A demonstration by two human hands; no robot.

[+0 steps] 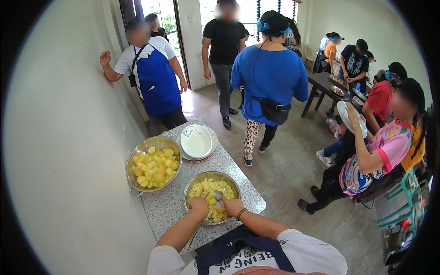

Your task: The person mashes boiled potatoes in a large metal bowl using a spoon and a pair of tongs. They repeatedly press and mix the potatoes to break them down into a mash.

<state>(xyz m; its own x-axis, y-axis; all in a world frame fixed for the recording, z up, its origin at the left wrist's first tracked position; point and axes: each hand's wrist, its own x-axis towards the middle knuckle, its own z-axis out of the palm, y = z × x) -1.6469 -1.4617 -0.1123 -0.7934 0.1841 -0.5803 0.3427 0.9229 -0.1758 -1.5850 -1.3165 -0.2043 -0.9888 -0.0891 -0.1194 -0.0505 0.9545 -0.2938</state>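
Note:
A steel bowl [237,185] of chopped or partly mashed yellow potatoes [206,187] stands before me near the table's front edge. My right hand [233,207] grips a metal spoon [218,196], its bowl end down in the potatoes. My left hand [199,205] reaches over the near left rim in a fist, closed on what looks like a thin metal utensil, mostly hidden by the fingers. Left of and behind this bowl, a large steel colander [130,172] with loop handles holds whole and cut peeled potatoes [156,168].
Stacked plates with a white dish [196,141] on top occupy the back of the speckled table [165,206]. A wall [86,154] borders the left side. Past the table stand a person in a blue apron [156,82] and another in a blue top [271,75]. Others gather around a dark table [321,80].

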